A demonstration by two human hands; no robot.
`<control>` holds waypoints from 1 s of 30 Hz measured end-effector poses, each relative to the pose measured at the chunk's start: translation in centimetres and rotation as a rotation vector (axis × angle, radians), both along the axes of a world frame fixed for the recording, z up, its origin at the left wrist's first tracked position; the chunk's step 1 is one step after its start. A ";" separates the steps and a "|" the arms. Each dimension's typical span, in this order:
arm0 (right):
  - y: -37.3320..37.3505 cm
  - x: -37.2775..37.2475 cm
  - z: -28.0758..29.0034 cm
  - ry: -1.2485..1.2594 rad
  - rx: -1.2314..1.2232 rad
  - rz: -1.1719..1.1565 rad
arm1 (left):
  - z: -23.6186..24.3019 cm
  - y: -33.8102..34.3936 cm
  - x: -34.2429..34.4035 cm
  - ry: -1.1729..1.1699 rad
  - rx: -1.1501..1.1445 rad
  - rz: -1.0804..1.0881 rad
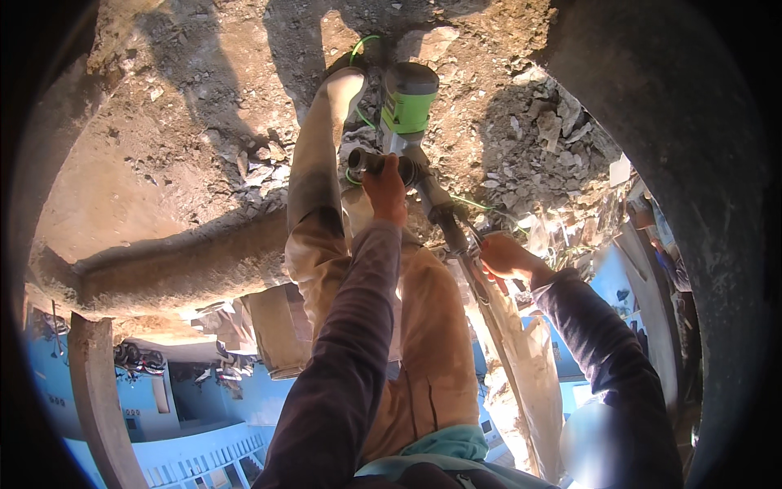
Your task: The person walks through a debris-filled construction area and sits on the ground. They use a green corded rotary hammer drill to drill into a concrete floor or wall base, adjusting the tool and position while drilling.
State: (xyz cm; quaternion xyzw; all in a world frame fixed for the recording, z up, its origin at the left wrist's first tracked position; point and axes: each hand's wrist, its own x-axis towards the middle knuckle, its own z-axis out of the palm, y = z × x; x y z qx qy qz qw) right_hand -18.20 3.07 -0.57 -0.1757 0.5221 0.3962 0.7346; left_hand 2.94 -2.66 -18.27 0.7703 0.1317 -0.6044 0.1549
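A green and grey demolition hammer [410, 102] lies tilted in front of me, motor end away and its narrow chuck end [448, 224] toward my lower right. My left hand [384, 191] is wrapped round the black side handle [366, 161] of the hammer. At the chuck end, my right hand [509, 257] closes on pliers [494, 279] with red-orange grips. Their metal jaws reach to the hammer's nose, but the exact contact is too small to make out. A thin green cable [364, 118] runs behind the hammer.
Broken rubble [562, 122] lies on the dusty ground at the right. A raised concrete ledge [187, 277] crosses at the left. Below it show a lower level, a blue wall [269, 391] and a post [98, 399]. My legs straddle the middle beside a pale, rough post [529, 375].
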 end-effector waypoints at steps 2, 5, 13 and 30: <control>-1.1 0.6 0.4 0.145 0.070 -0.113 | 0.1 -0.2 0.3 0.014 -0.001 -0.042; -2.9 1.5 2.1 0.240 -0.130 -0.102 | 0.2 -0.5 0.4 0.040 -0.029 -0.047; -3.2 0.7 2.2 0.263 -0.169 0.122 | -0.7 0.9 0.2 0.000 -0.171 -0.114; -7.0 2.3 2.1 0.186 -0.112 0.348 | -0.4 0.3 0.0 -0.010 -0.018 -0.113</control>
